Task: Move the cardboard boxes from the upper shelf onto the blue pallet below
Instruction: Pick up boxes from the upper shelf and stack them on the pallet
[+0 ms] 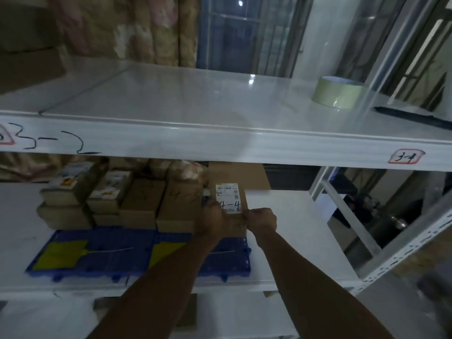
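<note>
Both my hands hold a cardboard box (228, 182) with a white label marked "4-4". My left hand (212, 217) grips its near left corner, and my right hand (260, 220) grips its near right corner. The box sits at the right end of a row of cardboard boxes (144, 204) on the blue pallet (97, 263), under the white upper shelf (186, 99). Two yellow patches show on the pallet's bare front part. More cardboard boxes (27, 57) stand at the upper shelf's far left.
A roll of pale tape (338, 92) and a black pen (413, 117) lie at the upper shelf's right end. The shelf edge bears handwritten marks. A white upright (401, 52) and a perforated metal post (403, 255) stand at the right. A barred window is behind.
</note>
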`<state>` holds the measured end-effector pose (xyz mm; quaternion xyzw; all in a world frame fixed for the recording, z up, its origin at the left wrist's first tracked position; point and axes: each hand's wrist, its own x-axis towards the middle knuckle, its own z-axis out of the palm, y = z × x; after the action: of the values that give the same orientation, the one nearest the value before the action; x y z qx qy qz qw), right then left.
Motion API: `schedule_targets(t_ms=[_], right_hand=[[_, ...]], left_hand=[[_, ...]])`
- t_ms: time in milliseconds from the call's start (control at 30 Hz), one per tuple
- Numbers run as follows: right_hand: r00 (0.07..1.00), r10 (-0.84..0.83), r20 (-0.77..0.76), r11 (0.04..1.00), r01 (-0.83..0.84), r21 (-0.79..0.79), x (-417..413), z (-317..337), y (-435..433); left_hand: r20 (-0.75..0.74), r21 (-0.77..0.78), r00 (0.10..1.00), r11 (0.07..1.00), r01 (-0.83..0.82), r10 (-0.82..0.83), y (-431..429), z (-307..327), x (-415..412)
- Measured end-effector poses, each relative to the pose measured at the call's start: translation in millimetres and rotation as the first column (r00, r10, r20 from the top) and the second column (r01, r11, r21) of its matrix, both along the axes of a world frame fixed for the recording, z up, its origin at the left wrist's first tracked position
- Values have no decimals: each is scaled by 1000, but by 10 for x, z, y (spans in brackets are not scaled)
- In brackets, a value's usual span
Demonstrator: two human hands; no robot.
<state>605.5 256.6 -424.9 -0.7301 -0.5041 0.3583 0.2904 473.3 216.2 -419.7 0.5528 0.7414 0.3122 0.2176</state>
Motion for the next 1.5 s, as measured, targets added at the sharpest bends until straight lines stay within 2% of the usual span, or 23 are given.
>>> schedule_targets(t_ms=[67, 133, 233, 467, 700, 800, 933, 1067, 1133, 1233, 1300, 1400, 1467, 1500], right_hand=[[1000, 24, -4, 1000, -24, -10, -1, -79, 41], [999, 40, -17, 999, -40, -18, -18, -161, 78], [997, 72, 10, 997, -72, -5, -73, -266, 151], [998, 64, 8, 998, -64, -18, -193, -382, 264], [989, 147, 30, 989, -147, 10, -217, -385, 331], [977, 195, 90, 981, -196, 2, -228, -367, 339], [964, 214, 156, 976, -218, 11, -232, -313, 294], [950, 203, 237, 965, -235, 115, -237, -142, 150], [900, 267, 346, 928, -336, 160, -258, 1, 36], [765, 389, 514, 835, -528, 153, -369, 246, -113], [664, 484, 570, 755, -646, 113, -534, 435, -268], [584, 565, 582, 660, -744, 106, -949, 718, -562], [510, 589, 627, 542, -825, 161, -1262, 962, -837], [441, 618, 651, 462, -873, 153, -1439, 1062, -981]], left_hand=[[-149, 36, 989, 999, 21, -16, 7, -150, 17], [-323, 8, 943, 997, 83, -76, 35, -267, -9], [-422, -69, 888, 983, 171, -184, 64, -325, -22], [-480, -133, 854, 979, 155, -201, 228, -490, -64], [-514, -133, 841, 985, 113, -166, 315, -420, -41], [-518, -133, 836, 982, 134, -184, 287, -445, -61], [-615, -97, 765, 981, 169, -193, 183, -367, -147], [-620, -33, 772, 987, 157, -144, 15, -198, -302], [-615, -25, 779, 991, 135, -121, -107, -91, -434], [-599, -32, 798, 998, 57, -64, -280, 60, -673], [-571, -42, 820, 999, 3, -26, -469, 208, -865], [-508, -48, 858, 993, -109, 70, -862, 444, -1239], [-524, -112, 846, 976, -188, 104, -1195, 598, -1527], [-553, -145, 826, 965, -219, 104, -1380, 687, -1677]])
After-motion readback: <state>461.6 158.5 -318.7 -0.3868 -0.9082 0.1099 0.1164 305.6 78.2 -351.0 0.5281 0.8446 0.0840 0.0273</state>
